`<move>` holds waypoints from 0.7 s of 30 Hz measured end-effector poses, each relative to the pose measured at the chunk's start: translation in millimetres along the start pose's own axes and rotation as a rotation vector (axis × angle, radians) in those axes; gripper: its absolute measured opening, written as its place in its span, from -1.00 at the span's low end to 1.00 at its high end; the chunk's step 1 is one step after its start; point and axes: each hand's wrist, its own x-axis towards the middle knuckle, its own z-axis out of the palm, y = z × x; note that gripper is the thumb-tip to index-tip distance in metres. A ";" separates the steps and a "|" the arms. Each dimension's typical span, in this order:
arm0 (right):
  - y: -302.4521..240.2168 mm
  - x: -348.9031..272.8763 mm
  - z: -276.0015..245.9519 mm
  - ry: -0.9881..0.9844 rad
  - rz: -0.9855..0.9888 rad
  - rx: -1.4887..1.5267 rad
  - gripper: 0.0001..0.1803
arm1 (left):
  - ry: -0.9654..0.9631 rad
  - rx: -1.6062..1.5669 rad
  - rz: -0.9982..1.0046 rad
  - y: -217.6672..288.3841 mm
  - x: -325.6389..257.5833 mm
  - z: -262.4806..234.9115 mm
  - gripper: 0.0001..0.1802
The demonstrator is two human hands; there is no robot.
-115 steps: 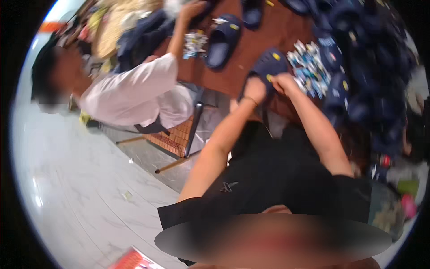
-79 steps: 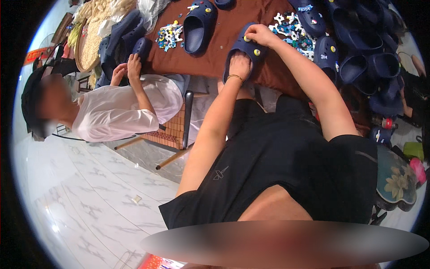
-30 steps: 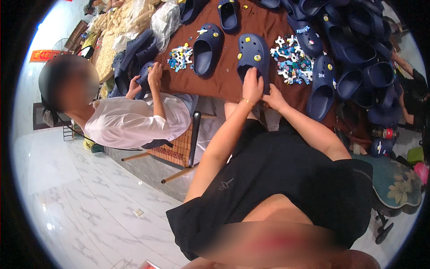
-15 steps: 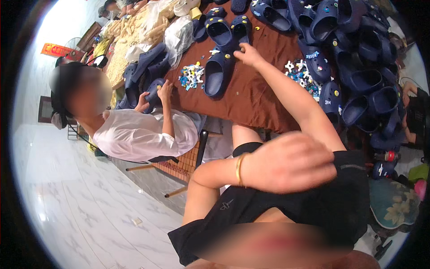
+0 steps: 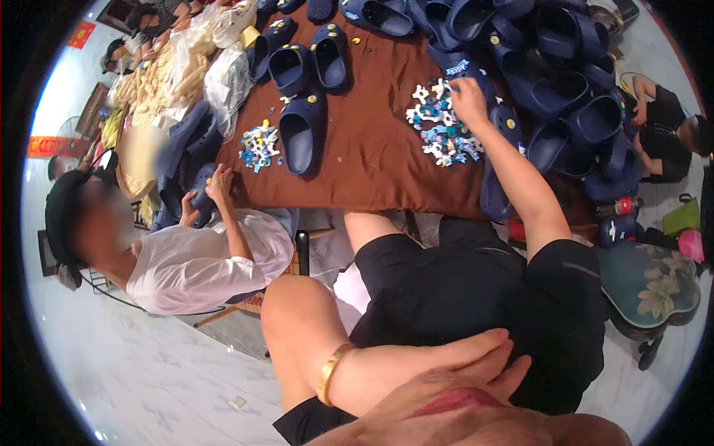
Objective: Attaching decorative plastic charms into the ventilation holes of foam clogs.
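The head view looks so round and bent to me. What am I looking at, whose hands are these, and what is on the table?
A wide-angle camera worn on a person's head looks down, so edges curve. The right hand reaches to a pile of small colourful charms on the brown table; whether it grips one is unclear. The left hand, gold bangle at its wrist, is raised close to the camera, apparently empty. Dark blue clogs lie about the table. A co-worker in a white shirt sits at the left.

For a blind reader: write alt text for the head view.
The person's right hand reaches into a pile of small colourful shoe charms on a brown table crowded with navy clogs. Their left hand is raised close to the camera; a co-worker in white sits at left.
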 end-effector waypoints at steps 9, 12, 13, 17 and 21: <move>17.8 45.8 -22.0 -0.040 -0.089 -0.405 -0.65 | -0.007 -0.365 -0.101 -6.7 -41.3 -32.9 -0.75; 8.0 66.8 -14.8 -0.190 -0.118 -0.485 -0.64 | 0.447 -0.418 -0.130 -18.5 -66.6 -19.5 -0.77; 3.8 72.7 -12.5 -0.224 -0.134 -0.546 -0.64 | 0.627 -0.282 -0.369 -16.8 -72.3 -3.8 -0.73; -11.3 89.3 -7.7 -0.356 -0.053 -0.750 -0.72 | 0.568 -0.217 -1.053 -35.2 -123.8 54.4 -0.61; -16.4 108.1 -14.4 -0.399 0.186 -0.572 -0.71 | 0.771 -0.635 -1.369 -40.7 -173.1 129.7 -0.63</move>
